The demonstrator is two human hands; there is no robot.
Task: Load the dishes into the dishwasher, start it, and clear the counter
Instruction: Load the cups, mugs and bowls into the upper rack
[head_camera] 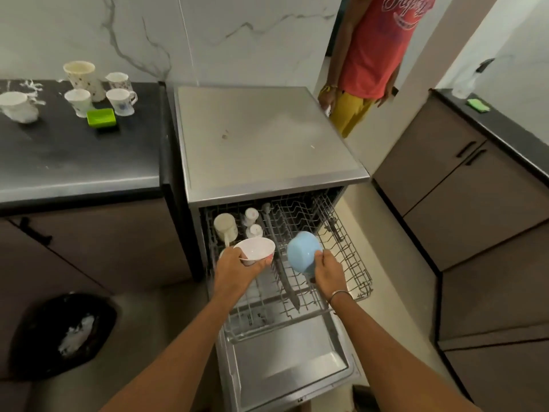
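Forearms: both reach forward from the bottom edge of the view, over the lowered stainless dishwasher door (285,370), which lies open and flat.
Left hand (234,269): clamped on a white round bowl (255,249), thumb over the near rim and fingers beneath; the bowl's mouth faces up and is tipped slightly toward the camera.
Right hand (328,272): gripping a pale blue round bowl (303,251) by its lower edge; the bowl is turned on its side with its outer wall showing. A thin metal bangle (341,294) sits on this wrist.
Hands, relation: apart, one bowl each, the bowls side by side and not touching.
Grey wire rack (350,257): pulled out over the door. White bowl is above its left section, blue bowl above its middle. Whether either bowl rests on the wires cannot be told.
Rack contents: a cream mug (225,226) lying at the back left, with two small white pieces (251,215) just beside it; their kind cannot be made out.
Dishwasher top (261,138): a flat steel panel, bearing a few small marks.
Black stone counter (74,156): left of the machine. A tall patterned cream cup (81,77), three patterned white mugs (121,101) and a plain white cup (17,107) stand near the back wall, with a green rectangular dish (101,117) just in front of the mugs.
Floor, left: a bin with a black liner (65,334), pale rubbish inside.
Background: a second person in a red shirt and yellow trousers (377,46) stands behind the machine.
Right-hand counter: a green sponge (478,104) lies on it.
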